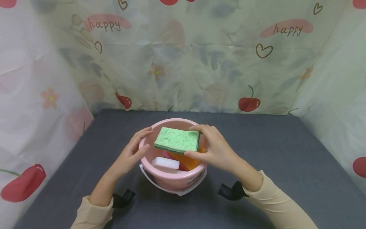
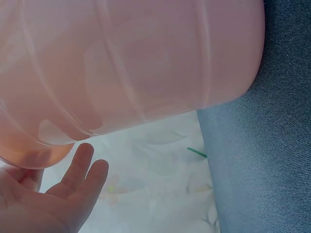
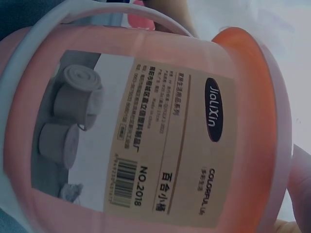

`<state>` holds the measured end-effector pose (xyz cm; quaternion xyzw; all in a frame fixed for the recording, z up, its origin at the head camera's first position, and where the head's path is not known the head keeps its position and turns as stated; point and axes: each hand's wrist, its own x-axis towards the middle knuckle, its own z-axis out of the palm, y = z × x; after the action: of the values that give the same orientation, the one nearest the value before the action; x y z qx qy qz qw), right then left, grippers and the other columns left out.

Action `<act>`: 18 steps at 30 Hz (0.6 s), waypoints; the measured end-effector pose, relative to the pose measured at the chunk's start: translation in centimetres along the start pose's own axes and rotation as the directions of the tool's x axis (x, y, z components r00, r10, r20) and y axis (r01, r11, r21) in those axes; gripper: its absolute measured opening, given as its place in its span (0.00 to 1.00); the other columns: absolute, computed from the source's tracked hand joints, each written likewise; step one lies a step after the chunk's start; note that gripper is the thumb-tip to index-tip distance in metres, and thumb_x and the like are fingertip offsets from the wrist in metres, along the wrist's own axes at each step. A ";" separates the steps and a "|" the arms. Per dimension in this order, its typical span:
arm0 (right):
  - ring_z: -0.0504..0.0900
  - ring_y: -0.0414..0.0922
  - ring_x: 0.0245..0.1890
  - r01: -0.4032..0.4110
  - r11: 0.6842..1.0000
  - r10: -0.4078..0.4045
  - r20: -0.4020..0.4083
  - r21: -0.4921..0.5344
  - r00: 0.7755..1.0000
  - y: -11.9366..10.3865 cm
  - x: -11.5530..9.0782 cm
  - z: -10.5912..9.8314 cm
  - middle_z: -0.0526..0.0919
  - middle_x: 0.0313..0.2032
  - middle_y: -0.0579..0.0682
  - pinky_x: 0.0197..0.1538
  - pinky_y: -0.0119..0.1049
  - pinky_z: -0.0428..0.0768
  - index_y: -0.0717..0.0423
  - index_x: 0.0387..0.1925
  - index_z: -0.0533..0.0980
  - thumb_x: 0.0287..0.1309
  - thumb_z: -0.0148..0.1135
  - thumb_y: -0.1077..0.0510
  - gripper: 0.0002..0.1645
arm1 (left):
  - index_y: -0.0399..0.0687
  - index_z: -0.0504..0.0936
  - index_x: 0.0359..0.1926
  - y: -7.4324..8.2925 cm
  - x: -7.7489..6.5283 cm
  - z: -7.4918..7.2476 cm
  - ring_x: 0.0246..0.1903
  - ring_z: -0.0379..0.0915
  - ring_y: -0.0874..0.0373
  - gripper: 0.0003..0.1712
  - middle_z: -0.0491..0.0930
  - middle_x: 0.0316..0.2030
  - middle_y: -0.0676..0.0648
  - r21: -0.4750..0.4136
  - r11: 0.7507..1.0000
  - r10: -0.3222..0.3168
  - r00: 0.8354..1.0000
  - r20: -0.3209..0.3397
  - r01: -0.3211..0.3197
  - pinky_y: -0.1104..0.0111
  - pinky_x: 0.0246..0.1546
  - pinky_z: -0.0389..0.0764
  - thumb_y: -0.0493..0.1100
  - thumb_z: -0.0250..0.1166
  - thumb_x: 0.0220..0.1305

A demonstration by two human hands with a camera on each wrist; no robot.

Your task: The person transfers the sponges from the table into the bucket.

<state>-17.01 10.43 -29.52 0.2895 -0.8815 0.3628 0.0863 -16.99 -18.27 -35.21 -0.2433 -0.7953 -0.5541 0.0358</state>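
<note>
A pink bucket (image 1: 165,176) stands upright on the dark tabletop. Over its mouth my right hand (image 1: 218,148) pinches the right end of a light green sponge (image 1: 178,139) with a darker green layer underneath, thumb on the near edge and fingers on the far edge. Fingers of my left hand (image 1: 129,155) touch the bucket's left rim; two of them extend fairly straight beside its wall in the left wrist view. Inside the bucket lie a white block (image 1: 166,163), an orange item (image 1: 188,161) and a red item (image 1: 183,166), partly hidden by the sponge.
The bucket's white handle (image 1: 183,192) hangs down at the near side. A printed label (image 3: 141,141) covers part of its wall. Patterned curtains (image 1: 188,63) enclose the dark tabletop (image 1: 266,149) at the back and sides. Black straps (image 1: 233,191) are on both wrists.
</note>
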 end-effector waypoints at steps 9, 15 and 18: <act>0.68 0.47 0.54 0.004 1.000 -0.004 0.025 -0.006 1.000 -0.2 0.3 0.4 0.76 0.55 0.45 0.56 0.50 0.67 0.48 0.56 0.70 0.42 0.73 0.47 0.37 | 0.49 0.61 0.67 -0.1 0.0 0.0 0.68 0.47 0.50 0.27 0.51 0.71 0.47 -0.011 1.000 -0.001 1.000 0.002 0.001 0.84 0.53 0.67 0.38 0.51 0.67; 0.68 0.47 0.53 0.011 1.000 -0.010 0.031 -0.016 0.999 -0.1 0.5 0.7 0.76 0.54 0.45 0.58 0.52 0.65 0.48 0.56 0.70 0.42 0.73 0.46 0.37 | 0.49 0.61 0.66 -0.2 0.0 0.0 0.69 0.46 0.51 0.27 0.51 0.71 0.47 -0.017 1.000 0.004 1.000 0.002 -0.004 0.85 0.54 0.66 0.38 0.52 0.67; 0.69 0.47 0.52 0.013 1.000 -0.012 0.033 -0.023 0.999 -0.2 0.7 0.8 0.76 0.54 0.44 0.58 0.52 0.64 0.49 0.55 0.71 0.42 0.73 0.46 0.37 | 0.49 0.61 0.66 -0.2 0.0 0.0 0.69 0.46 0.50 0.27 0.51 0.71 0.47 -0.019 1.000 0.003 1.000 0.002 -0.003 0.85 0.54 0.66 0.38 0.52 0.67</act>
<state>-17.40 9.45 -29.79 0.2997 -0.8853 0.3471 0.0774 -17.09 -18.34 -35.33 -0.2453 -0.7898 -0.5612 0.0337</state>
